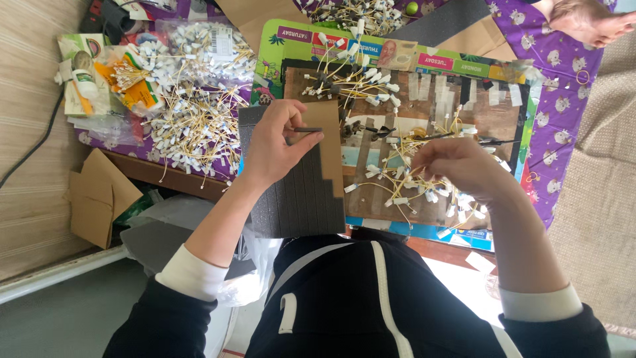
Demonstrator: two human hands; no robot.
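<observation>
— What's the left hand (278, 142) on?
— It pinches a dark strip (303, 130) over a foam sheet (298, 199) at the board's (490, 119) left edge.
— The right hand (457, 166)?
— Fingers closed among yellow tags (404, 192) near the board's front edge.

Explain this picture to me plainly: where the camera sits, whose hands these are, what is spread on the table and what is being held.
The one picture comes from a camera worn on a person's head, looking down past their dark jacket at their own two bare hands; there is no machine. The left hand pinches a thin dark strip against a grey ridged foam sheet backed by a stepped piece of brown cardboard. The right hand has its fingers closed among a loose bunch of yellow cords with small white tags, though exactly what it grips is hidden. These lie on a taped brown work board set on a colourful printed mat. More tagged cords are heaped at the left, some in clear bags. Another person's bare foot shows at the top right.
</observation>
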